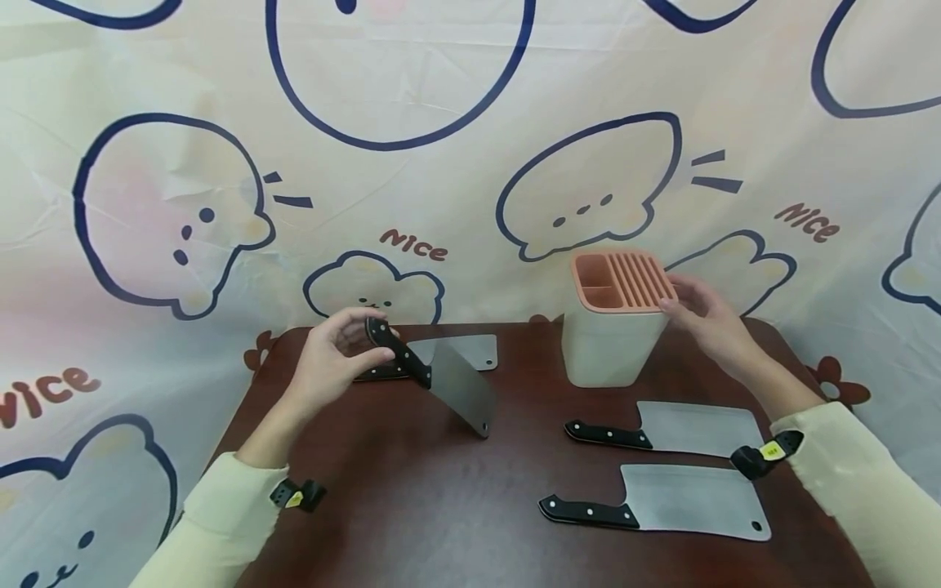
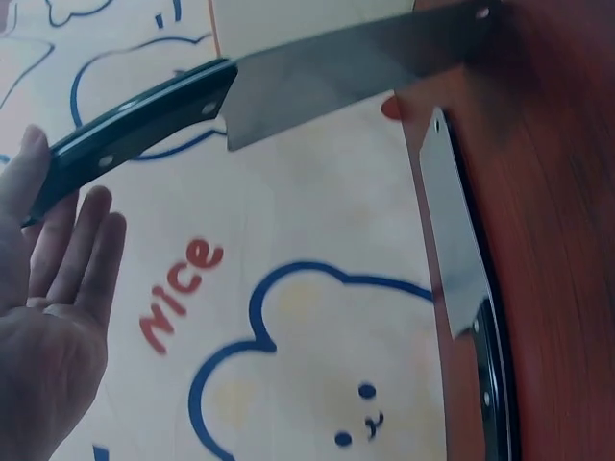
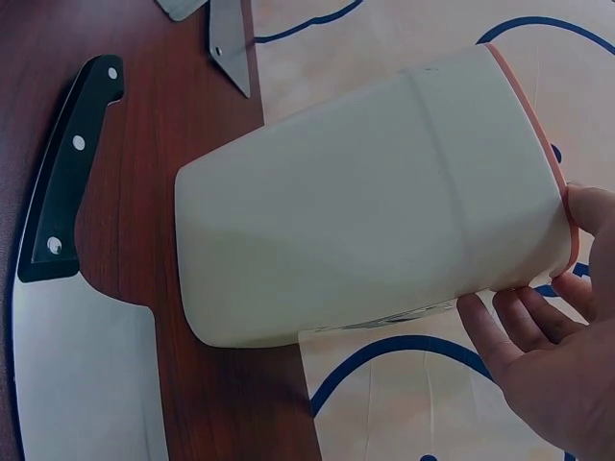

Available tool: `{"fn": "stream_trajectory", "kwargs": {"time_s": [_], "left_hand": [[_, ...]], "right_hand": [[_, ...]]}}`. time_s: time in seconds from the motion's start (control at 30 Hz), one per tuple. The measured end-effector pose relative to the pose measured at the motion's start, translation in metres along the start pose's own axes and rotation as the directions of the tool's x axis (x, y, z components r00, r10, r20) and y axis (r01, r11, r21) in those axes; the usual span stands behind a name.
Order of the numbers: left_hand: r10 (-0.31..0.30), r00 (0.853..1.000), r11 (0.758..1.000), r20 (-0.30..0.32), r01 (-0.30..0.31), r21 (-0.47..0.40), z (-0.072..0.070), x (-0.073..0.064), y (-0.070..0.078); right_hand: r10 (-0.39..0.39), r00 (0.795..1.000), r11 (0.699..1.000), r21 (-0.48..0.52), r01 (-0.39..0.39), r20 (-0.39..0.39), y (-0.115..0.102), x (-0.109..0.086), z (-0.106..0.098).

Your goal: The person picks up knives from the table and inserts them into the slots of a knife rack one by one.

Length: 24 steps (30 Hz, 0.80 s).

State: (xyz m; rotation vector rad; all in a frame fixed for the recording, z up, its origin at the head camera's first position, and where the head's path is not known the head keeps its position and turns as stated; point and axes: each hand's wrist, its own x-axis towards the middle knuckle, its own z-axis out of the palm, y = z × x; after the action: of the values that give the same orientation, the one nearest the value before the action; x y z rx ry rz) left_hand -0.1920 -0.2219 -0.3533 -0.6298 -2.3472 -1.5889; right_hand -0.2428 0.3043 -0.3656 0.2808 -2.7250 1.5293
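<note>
My left hand (image 1: 336,359) pinches the end of the black handle of a cleaver (image 1: 461,390), whose blade slants down to the right above the table; in the left wrist view the other fingers extend below the handle. Behind it a second cleaver (image 2: 456,230) lies near the table's far edge. My right hand (image 1: 702,318) grips the upper right side of a knife holder (image 1: 612,347), thumb at its orange rim and fingers along the side. The holder is cream, with an orange slotted top (image 1: 625,282) that has no knives in it.
Two more cleavers lie on the right of the dark brown table (image 1: 434,506): one cleaver (image 1: 698,429) below the holder, another cleaver (image 1: 691,500) nearer the front. Their handles point left. A cartoon-printed cloth (image 1: 456,196) hangs close behind the table.
</note>
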Motion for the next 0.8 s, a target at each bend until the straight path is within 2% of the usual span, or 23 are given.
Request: {"fn": "stream_trajectory", "kwargs": {"time_s": [0.1,0.27,0.53,0.8], "left_hand": [[0.007,1.000,0.998,-0.007,-0.007,-0.068,0.008,0.005,0.003],[0.012,1.000,0.994,-0.010,-0.013,-0.112,0.019,0.010,0.008],[0.086,0.995,0.989,-0.043,-0.090,-0.116,0.035,0.018,0.016],[0.096,0.994,0.990,-0.058,-0.102,-0.096,0.043,0.030,0.029]], "right_hand": [[-0.005,1.000,1.000,0.016,0.005,-0.002,0.000,0.000,0.001],[-0.005,1.000,1.000,0.021,0.005,-0.005,0.001,0.000,0.001],[-0.008,1.000,1.000,0.010,0.008,-0.007,-0.001,-0.001,0.000],[-0.004,1.000,1.000,0.018,0.004,0.000,-0.001,0.000,0.000]]}}
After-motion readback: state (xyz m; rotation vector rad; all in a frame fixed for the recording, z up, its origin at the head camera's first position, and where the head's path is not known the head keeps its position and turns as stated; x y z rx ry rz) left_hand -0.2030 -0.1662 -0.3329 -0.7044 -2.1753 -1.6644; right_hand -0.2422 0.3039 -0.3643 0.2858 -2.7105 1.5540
